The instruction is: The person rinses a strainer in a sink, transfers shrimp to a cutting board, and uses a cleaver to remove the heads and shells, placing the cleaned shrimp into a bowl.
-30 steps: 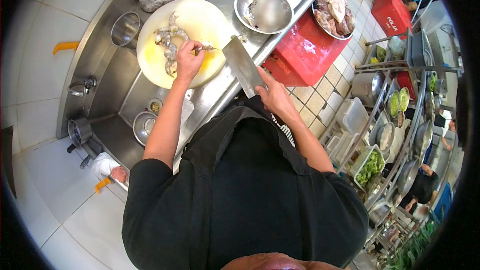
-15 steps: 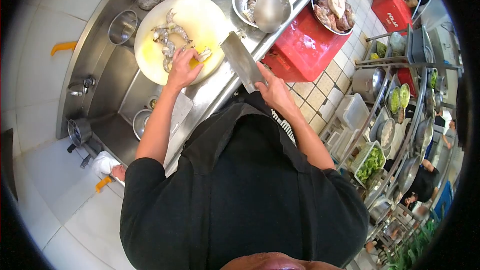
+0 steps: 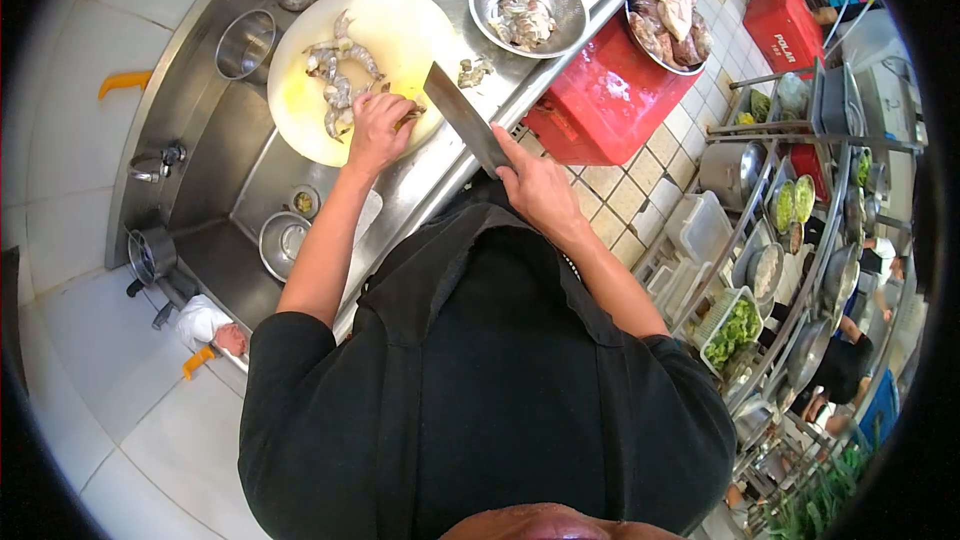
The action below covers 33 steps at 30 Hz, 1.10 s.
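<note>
A round, yellowish-white cutting board [image 3: 400, 15] lies on the steel counter. Several grey shrimp [image 3: 340, 65] are grouped near its middle. At the board's near edge, my left hand [image 3: 380, 128] has its fingers closed on a shrimp [image 3: 410, 114]. My right hand [image 3: 537, 183] grips a broad cleaver [image 3: 464, 120], whose blade points toward the board, apart from my left hand. Small shrimp scraps [image 3: 474, 72] lie beside the board on the counter. Beyond them, a perforated steel bowl [image 3: 479, 0] holds shrimp pieces [image 3: 523, 20].
A red crate [image 3: 600, 90] stands beside the counter, with a bowl of raw meat [image 3: 670, 20] on top. Steel bowls [image 3: 247, 44] and a faucet [image 3: 157, 162] are at the left. Shelves of vegetables [image 3: 735, 330] and co-workers [image 3: 840, 370] are at the right.
The cleaver and my right hand have moved slightly left. A blurred round shape over the perforated bowl is gone. My left hand has moved slightly right, and its shrimp now looks darker.
</note>
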Each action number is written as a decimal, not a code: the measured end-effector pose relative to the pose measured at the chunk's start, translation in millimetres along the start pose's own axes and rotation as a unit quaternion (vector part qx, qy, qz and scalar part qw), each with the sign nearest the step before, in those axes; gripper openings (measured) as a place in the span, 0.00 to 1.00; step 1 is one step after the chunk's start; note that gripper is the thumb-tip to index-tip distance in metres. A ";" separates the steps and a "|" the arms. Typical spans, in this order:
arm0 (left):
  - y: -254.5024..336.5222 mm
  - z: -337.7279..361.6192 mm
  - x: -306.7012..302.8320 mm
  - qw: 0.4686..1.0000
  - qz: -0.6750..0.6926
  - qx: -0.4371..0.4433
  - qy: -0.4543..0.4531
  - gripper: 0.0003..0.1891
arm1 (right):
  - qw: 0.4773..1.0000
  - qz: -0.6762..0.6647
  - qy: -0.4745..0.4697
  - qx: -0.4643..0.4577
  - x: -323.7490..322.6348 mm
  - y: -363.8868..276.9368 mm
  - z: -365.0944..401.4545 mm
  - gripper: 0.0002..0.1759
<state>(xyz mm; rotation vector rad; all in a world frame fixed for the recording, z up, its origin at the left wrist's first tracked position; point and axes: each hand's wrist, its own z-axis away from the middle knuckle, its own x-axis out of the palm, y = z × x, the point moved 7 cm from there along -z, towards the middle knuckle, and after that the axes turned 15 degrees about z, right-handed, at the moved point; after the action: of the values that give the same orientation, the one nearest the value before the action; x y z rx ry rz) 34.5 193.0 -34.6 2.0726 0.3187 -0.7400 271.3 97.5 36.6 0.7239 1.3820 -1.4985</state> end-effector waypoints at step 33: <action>0.8 -17.8 14.0 0.999 0.010 0.003 0.041 0.07 | 0.994 0.074 0.048 0.070 -26.0 12.3 -17.5 0.33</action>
<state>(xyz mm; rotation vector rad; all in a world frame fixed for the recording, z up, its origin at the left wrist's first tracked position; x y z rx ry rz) 52.7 206.4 -35.1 2.1130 0.3410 -0.6444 289.5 121.7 51.5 0.9767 1.2717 -1.4691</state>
